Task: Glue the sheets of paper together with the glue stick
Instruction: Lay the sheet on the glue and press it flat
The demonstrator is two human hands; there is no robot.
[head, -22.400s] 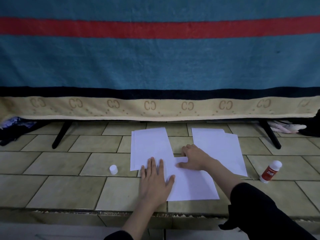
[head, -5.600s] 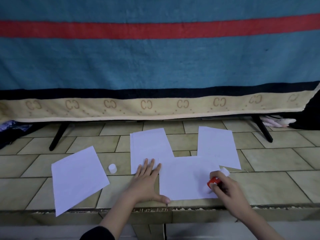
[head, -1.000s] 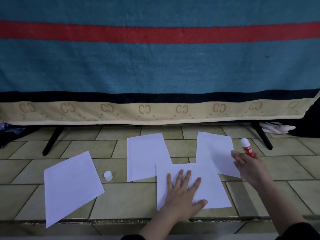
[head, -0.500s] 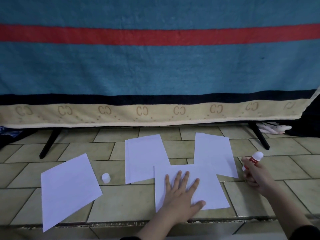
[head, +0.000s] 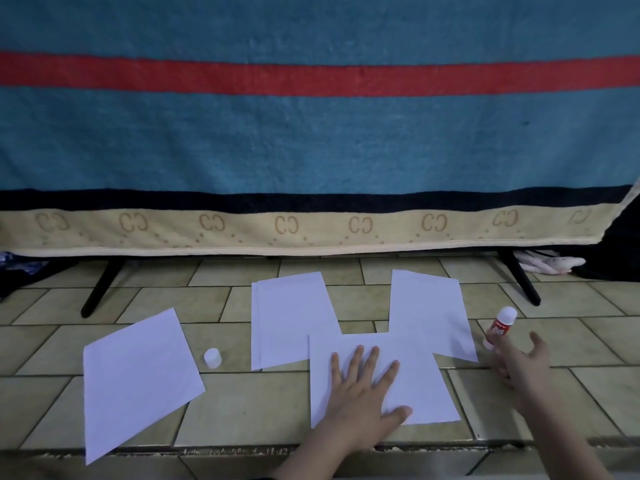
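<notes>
My left hand (head: 363,393) lies flat, fingers spread, on the near white sheet (head: 426,382) at the front of the tiled surface. That sheet overlaps a small stack of sheets (head: 291,320) behind it on the left and another sheet (head: 429,310) behind it on the right. The red and white glue stick (head: 500,326) stands tilted on the tiles to the right of the sheets. My right hand (head: 519,362) is open just in front of it, fingers apart, fingertips near its base. The white cap (head: 212,357) stands left of the stack.
A separate white sheet (head: 138,379) lies turned at an angle on the far left, reaching the tiled ledge's front edge (head: 242,450). A blue, red and beige blanket (head: 311,140) hangs behind on a rack with black legs (head: 100,289). Cloth lies at the back right (head: 550,264).
My right hand has set the glue stick down on the tiles to the right and let go of it. My left hand has stayed pressed on the near sheet.
</notes>
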